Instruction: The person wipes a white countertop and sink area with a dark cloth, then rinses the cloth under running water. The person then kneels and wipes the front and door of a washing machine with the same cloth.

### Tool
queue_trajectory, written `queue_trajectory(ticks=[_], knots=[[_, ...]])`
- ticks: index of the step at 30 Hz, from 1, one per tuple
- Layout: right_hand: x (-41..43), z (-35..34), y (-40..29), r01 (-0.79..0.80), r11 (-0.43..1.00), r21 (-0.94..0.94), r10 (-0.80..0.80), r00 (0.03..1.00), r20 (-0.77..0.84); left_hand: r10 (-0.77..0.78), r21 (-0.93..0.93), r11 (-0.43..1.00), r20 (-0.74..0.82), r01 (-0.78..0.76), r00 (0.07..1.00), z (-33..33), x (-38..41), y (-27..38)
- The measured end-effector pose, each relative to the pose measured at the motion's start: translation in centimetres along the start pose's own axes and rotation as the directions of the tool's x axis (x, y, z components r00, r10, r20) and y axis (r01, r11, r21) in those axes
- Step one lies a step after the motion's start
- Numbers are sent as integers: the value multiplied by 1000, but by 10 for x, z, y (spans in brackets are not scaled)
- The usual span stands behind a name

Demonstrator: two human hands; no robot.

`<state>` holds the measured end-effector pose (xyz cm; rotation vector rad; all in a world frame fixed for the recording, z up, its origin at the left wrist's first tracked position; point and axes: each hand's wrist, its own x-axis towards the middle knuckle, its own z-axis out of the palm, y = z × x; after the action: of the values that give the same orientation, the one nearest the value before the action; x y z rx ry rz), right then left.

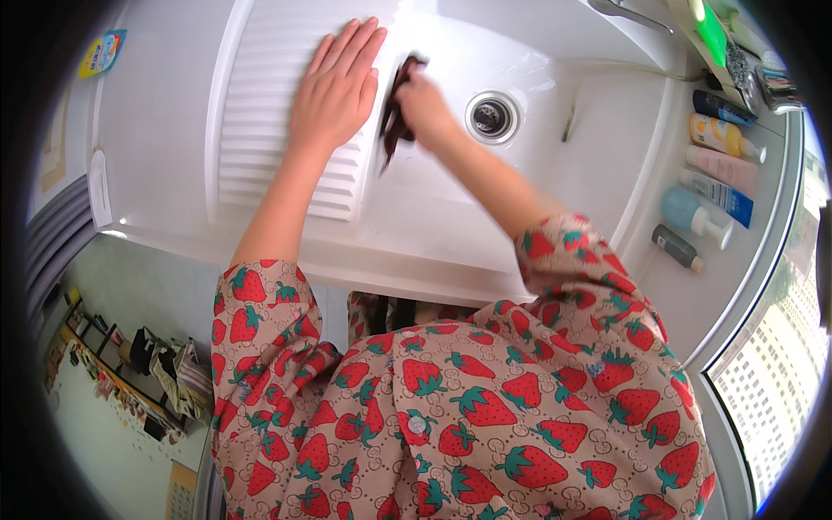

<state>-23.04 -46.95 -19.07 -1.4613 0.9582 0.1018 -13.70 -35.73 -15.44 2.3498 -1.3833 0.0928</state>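
Note:
My left hand [338, 91] lies flat, palm down, on the ribbed washboard [286, 175] built into the white laundry sink [416, 214]. Its fingers point away from me and hold nothing. In my right hand [426, 107] is a dark brown cloth [398, 123], bunched up against the basin wall beside the washboard. Motion blurs this hand and the cloth, and part of the cloth is hidden behind the fingers. To the right of that hand sits a round metal drain [492, 117] with a strainer in the basin floor.
A metal faucet [630, 14] juts in at the top right. Along the right ledge stand several bottles and tubes, among them a blue pump bottle [682, 205] and a dark grey bottle [676, 247]. A colourful packet [104, 53] is at the upper left, and a window [773, 364] is at right.

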Motion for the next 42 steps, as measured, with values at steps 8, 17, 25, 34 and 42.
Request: queue_trajectory(ticks=[8, 17, 25, 34, 42], knots=[[71, 6, 36, 248, 961, -125, -265, 953, -146, 17, -3, 1000, 82, -17, 996, -13, 11, 9], [-144, 10, 12, 314, 647, -695, 223, 794, 566, -21, 55, 998, 105, 15, 994, -9, 6, 3], [-88, -89, 129, 305, 536, -787, 293, 807, 513, 13, 63, 998, 55, -16, 998, -9, 9, -2], [-166, -257, 65, 742, -46, -669, 461, 610, 645, 27, 101, 995, -45, -22, 999, -5, 2, -3], [-10, -364, -18, 716, -429, -550, 203, 670, 714, 8, 39, 999, -12, -8, 1000, -6, 9, -6]])
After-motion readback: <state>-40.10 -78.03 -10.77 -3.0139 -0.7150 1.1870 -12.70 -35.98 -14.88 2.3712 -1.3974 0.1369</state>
